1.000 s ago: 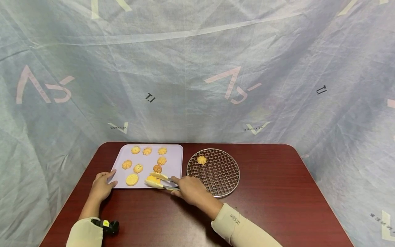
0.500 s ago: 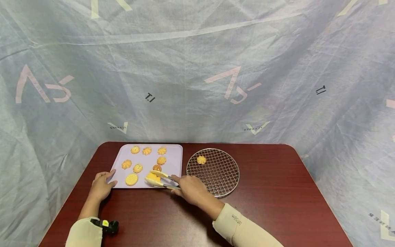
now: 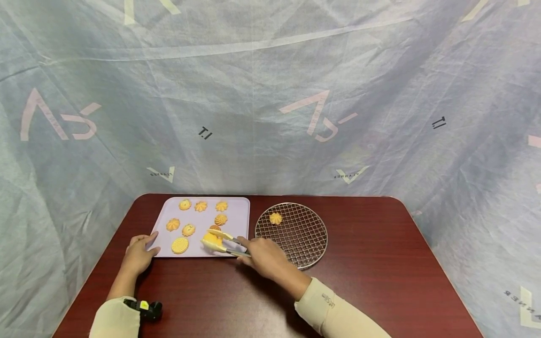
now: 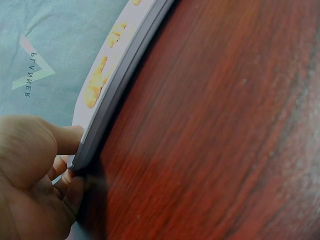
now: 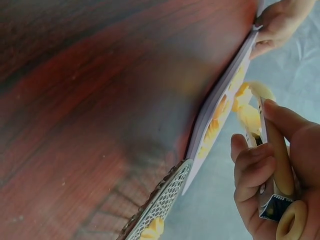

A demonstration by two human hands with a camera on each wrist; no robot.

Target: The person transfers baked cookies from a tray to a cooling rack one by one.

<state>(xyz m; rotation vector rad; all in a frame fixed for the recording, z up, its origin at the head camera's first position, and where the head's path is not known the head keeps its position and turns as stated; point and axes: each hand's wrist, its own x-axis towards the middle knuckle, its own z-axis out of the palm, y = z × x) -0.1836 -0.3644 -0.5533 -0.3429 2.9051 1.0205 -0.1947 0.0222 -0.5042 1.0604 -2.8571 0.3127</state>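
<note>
My left hand [image 3: 140,256] pinches the near left corner of a pale lilac baking tray [image 3: 239,217]; the left wrist view has its thumb on the rim and other fingers curled below. My right hand [image 3: 267,258] grips a pair of tongs [image 3: 222,234] with cream tips and a metal middle. Between those tips is a yellow cookie [image 3: 213,238], tilted and partly covered by them, over the tray's near right part. In the right wrist view the tongs' tips and cookie [image 5: 248,116] appear raised off the tray. Several golden cookies [image 3: 180,245] lie on the tray, one half hidden behind the tongs.
Just right of the tray stands a round wire cooling rack [image 3: 302,234], with one flower-shaped cookie [image 3: 275,218] at its upper left. Both rest on a dark red wooden table [image 3: 372,263]. Grey printed cloth [image 3: 253,94] hangs behind and at the sides.
The right hand and tongs have shifted slightly right, and the yellow cookie has come up with the tips. The left hand has stayed at the tray corner.
</note>
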